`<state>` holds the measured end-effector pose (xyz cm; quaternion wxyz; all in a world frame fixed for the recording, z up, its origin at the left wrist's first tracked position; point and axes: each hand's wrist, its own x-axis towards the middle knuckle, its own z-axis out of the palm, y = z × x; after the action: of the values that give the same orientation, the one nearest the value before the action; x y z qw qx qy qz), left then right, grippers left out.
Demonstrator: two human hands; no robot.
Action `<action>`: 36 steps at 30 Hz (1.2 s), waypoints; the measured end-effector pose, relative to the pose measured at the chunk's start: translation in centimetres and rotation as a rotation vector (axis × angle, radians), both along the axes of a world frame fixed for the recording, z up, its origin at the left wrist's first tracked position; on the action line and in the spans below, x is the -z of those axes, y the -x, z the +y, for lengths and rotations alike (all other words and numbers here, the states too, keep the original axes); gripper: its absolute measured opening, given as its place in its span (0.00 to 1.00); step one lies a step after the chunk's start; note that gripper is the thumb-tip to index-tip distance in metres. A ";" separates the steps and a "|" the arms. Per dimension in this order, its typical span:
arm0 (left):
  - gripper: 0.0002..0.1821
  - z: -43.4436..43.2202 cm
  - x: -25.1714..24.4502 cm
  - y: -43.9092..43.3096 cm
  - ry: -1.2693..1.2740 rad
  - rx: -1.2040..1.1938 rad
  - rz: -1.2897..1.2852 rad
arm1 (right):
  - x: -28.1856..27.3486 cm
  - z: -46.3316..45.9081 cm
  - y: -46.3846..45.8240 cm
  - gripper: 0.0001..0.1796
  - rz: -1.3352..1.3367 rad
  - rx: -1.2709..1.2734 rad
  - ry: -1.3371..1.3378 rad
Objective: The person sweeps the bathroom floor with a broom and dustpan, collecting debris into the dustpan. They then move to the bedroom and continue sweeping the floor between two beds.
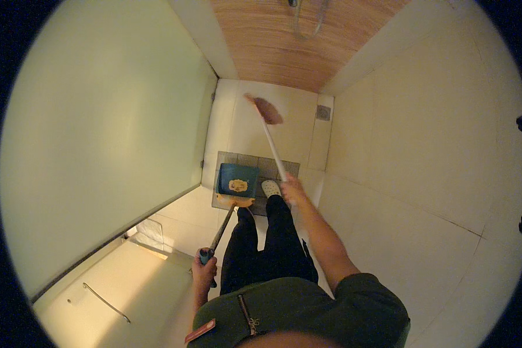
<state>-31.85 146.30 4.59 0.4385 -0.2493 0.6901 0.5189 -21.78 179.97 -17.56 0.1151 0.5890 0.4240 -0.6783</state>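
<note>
My right hand (292, 190) grips the pale handle of a broom (269, 138). Its reddish-brown head (267, 111), slightly blurred, is out ahead over the light floor tiles. Lower on the left, my left hand (205, 269) is closed around the dark handle (223, 228) of a long-handled dustpan. The blue pan (240, 176) has a yellow edge and a label, and rests over a dark grid mat (278, 164) in front of my feet. Nothing can be made out inside the pan.
A frosted glass panel (108, 130) stands to my left, with a metal bar handle (106, 303) below it. A square floor drain (323, 113) sits near the right wall (409, 143). Ahead, a shower hose (306, 37) hangs against the wood-look wall (278, 56). A white clog (270, 189) is on my foot.
</note>
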 end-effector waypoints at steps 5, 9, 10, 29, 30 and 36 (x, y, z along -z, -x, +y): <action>0.10 -2.3 1.6 -4.3 0.010 -0.110 0.041 | -15.3 6.1 -7.7 0.32 -0.145 -0.213 -0.177; 0.10 -2.8 1.7 -6.8 -0.053 -0.219 -0.003 | -5.7 7.7 -6.1 0.23 -0.170 -0.158 -0.461; 0.10 -3.0 1.7 -7.8 -0.015 -0.217 0.012 | -1.3 9.3 -4.8 0.19 -0.139 -0.125 -0.424; 0.10 -5.1 3.8 -18.4 0.121 -0.502 0.069 | -6.6 5.0 -1.4 0.31 0.035 -0.540 0.071; 0.10 -7.0 3.8 -19.4 0.100 -0.492 0.088 | -8.4 5.8 -2.6 0.31 -0.024 -0.602 -0.016; 0.09 -15.1 5.4 -21.9 0.041 -0.554 0.098 | -10.1 6.2 -1.5 0.31 -0.040 -0.754 -0.433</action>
<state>-9.99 131.20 -0.83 0.2409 -0.4120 0.6264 0.6163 -20.27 186.20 -7.49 0.2369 0.4165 0.7396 -0.4726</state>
